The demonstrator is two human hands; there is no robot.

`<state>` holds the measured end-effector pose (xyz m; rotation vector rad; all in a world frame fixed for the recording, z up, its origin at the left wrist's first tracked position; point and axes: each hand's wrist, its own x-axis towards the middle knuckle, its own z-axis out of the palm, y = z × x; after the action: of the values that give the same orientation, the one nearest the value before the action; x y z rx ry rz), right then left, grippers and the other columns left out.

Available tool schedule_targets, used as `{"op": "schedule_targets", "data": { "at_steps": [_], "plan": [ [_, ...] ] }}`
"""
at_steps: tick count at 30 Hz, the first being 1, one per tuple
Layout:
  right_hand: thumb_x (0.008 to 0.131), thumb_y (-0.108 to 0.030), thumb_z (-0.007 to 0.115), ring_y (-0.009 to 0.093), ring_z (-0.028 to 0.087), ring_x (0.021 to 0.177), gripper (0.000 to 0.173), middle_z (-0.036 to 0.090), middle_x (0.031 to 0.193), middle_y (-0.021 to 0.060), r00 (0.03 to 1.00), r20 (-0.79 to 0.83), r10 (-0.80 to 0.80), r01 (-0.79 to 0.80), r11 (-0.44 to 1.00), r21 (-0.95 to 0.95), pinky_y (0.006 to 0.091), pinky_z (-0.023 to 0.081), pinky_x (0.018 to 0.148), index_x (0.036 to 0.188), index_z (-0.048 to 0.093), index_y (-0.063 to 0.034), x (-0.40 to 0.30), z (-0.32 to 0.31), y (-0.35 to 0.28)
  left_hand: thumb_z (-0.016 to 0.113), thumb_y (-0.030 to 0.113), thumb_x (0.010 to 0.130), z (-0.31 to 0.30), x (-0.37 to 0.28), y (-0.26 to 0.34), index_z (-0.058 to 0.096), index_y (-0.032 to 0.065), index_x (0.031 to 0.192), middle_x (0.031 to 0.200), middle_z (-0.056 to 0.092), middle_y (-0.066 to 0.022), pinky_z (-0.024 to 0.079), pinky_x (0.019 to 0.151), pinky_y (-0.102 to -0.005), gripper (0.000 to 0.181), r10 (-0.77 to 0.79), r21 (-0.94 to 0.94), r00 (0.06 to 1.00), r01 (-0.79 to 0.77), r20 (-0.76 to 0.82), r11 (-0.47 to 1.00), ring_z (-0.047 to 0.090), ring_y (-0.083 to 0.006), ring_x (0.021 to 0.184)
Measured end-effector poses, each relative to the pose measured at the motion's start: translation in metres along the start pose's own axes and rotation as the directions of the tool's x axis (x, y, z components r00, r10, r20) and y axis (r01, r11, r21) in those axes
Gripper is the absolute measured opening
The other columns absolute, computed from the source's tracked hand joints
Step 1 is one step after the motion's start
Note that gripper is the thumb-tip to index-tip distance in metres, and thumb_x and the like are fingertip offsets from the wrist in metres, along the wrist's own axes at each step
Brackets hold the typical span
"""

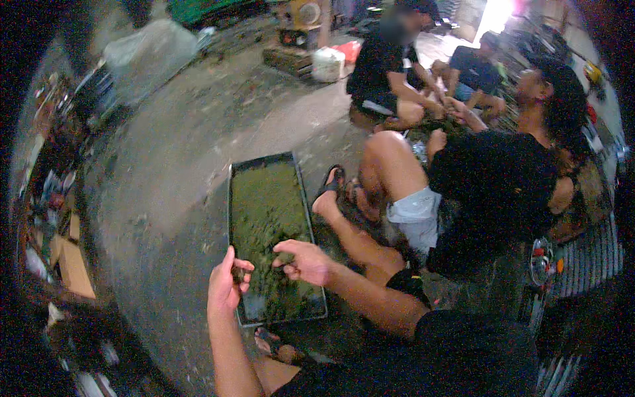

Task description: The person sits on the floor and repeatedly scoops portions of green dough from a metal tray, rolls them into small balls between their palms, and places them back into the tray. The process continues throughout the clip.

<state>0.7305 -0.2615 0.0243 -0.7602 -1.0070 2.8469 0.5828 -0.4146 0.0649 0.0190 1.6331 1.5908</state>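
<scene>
A long rectangular tray (229, 208) with raised rims lies on the concrete floor in front of me, holding a layer of loose green material (265, 198) that looks like chopped plant matter. Over the tray's near left edge is my left hand (230, 278), its fingers curled around a small dark clump. My right hand (305, 263) is above the near right part of the tray, with a small greenish clump between thumb and fingers. Blur hides what the clumps are. The green layer is uneven and darker beneath my hands.
A seated person in a black shirt (491, 198) is close on my right, legs near the tray. Two other people (377, 74) sit farther back. Cardboard (74, 268) and clutter line the left; a white bucket or sack (328, 64) and a pale covered heap (149, 54) stand behind.
</scene>
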Motion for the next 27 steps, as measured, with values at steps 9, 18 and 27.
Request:
{"op": "schedule_targets", "data": {
  "at_steps": [9,18,27],
  "plan": [
    [0.096,-0.042,0.051,0.011,0.037,0.043,0.039,0.045,0.059,0.0038,0.920,-0.366,0.139,-0.149,0.989,0.002,0.0254,0.028,0.036,0.071,0.045,-0.0124,0.056,-0.082,0.079,0.044,0.062,0.093,-0.019,0.029,-0.020,0.052,0.0090,0.054,0.046,0.045,-0.0013,0.030,0.037,-0.0283,0.066,0.138,0.474,0.976,-0.042,-0.169,0.879,0.040,-0.0112,0.038],
    [0.094,-0.015,0.046,0.030,0.057,0.060,0.012,0.052,0.079,0.0156,0.819,-0.503,0.276,-0.203,0.960,0.195,0.0394,0.052,0.051,0.090,0.048,-0.0031,0.153,-0.158,0.121,0.067,0.032,0.086,-0.025,0.008,0.003,0.067,0.0005,0.079,0.065,0.065,-0.0095,0.047,0.048,-0.0313,0.032,0.010,0.637,1.000,-0.001,-0.011,0.771,0.060,-0.0154,0.050],
    [0.098,-0.024,0.041,0.035,0.066,0.093,0.045,0.058,0.121,0.0255,0.897,-0.406,-0.172,0.105,0.978,-0.181,0.0426,0.058,0.076,0.133,0.039,0.0037,0.221,-0.037,-0.024,0.072,0.038,0.081,-0.037,0.028,-0.024,0.072,0.0023,0.086,0.078,0.069,-0.0169,0.051,0.070,-0.0385,0.036,0.234,0.786,0.969,-0.201,0.074,0.584,0.067,-0.0293,0.074]
  ]
}}
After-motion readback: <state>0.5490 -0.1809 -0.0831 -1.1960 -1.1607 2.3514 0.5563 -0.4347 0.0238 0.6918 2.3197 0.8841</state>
